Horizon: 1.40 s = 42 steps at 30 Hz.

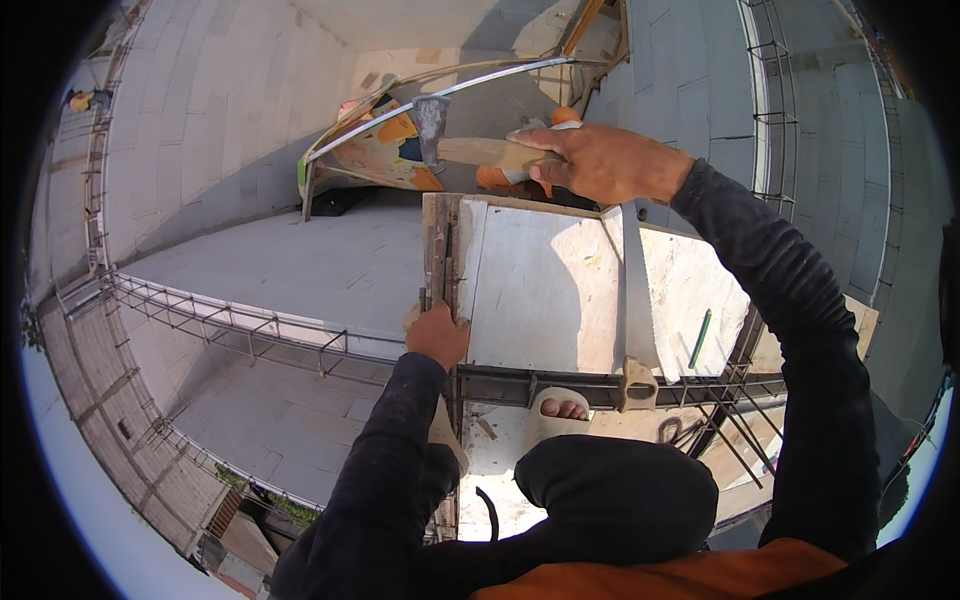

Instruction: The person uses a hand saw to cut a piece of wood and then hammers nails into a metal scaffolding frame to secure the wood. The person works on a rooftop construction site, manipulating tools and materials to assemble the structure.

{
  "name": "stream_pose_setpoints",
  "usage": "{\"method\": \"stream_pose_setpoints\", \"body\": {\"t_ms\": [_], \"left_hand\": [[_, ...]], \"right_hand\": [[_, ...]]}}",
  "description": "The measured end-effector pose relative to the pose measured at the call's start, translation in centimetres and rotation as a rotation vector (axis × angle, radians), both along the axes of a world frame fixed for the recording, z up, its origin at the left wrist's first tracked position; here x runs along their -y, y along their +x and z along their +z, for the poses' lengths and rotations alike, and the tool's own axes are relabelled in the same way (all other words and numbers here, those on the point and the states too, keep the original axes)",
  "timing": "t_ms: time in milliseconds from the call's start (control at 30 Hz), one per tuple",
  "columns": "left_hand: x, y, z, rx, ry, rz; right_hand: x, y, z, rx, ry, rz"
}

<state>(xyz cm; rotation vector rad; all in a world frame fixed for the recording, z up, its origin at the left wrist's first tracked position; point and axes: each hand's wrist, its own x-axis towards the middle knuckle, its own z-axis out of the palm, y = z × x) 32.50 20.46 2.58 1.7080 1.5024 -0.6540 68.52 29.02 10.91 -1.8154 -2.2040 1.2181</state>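
My right hand (625, 165) is closed round the wooden handle of a hatchet (430, 125), whose dark metal head points left, raised beyond the far edge of a plywood panel (545, 275). Along the panel's left edge runs a narrow wooden board (437, 235). My left hand (438, 335) is closed at this board, its fingers curled; anything small within them is hidden. A handsaw (637, 290) lies across the plywood, its handle toward me. To its right rests a green pencil-like stick (702, 338).
Steel rebar cages (260, 320) run along the block walls, and loose bars (735, 430) jut out at right. My sandalled foot (560, 408) is near the panel's front edge. Beyond it, a pale metal strip (440, 100) crosses a colourful patched sheet (375, 155). Light block walls (220, 120) surround the opening.
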Motion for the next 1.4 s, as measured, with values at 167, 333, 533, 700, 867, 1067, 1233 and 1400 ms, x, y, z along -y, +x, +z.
{"method": "stream_pose_setpoints", "body": {"t_ms": [167, 333, 533, 700, 867, 1067, 1233, 1400], "left_hand": [[0.1, -0.5, -0.2, 0.020, 0.012, -0.016], [-0.3, -0.2, -0.6, 0.002, 0.013, -0.077], [-0.2, -1.3, -1.9, 0.020, -0.066, -0.014], [-0.8, -1.3, -1.2, 0.020, -0.089, -0.006], [-1.0, -1.0, -1.0, 0.057, -0.077, 0.015], [-1.1, -0.7, -0.4, 0.172, -0.145, 0.061], [-1.2, -1.2, -1.7, 0.179, -0.116, 0.002], [-1.9, -0.9, -1.9, 0.148, -0.178, -0.053]], "right_hand": [[1.9, 1.1, 2.0, -0.031, -0.506, -0.091], [4.8, 2.9, -1.1, -0.047, -0.470, -0.151], [8.4, 3.8, 1.4, 0.030, -0.127, -0.201], [18.1, -0.7, 2.3, -0.008, -0.243, -0.244], [29.9, -8.3, -3.1, -0.184, -0.360, -0.527], [33.3, -15.9, -6.1, -0.217, -0.217, -0.809], [35.8, -16.5, -6.9, -0.034, 0.011, -0.862], [39.6, -18.2, -5.0, -0.009, 0.180, -1.042]]}}
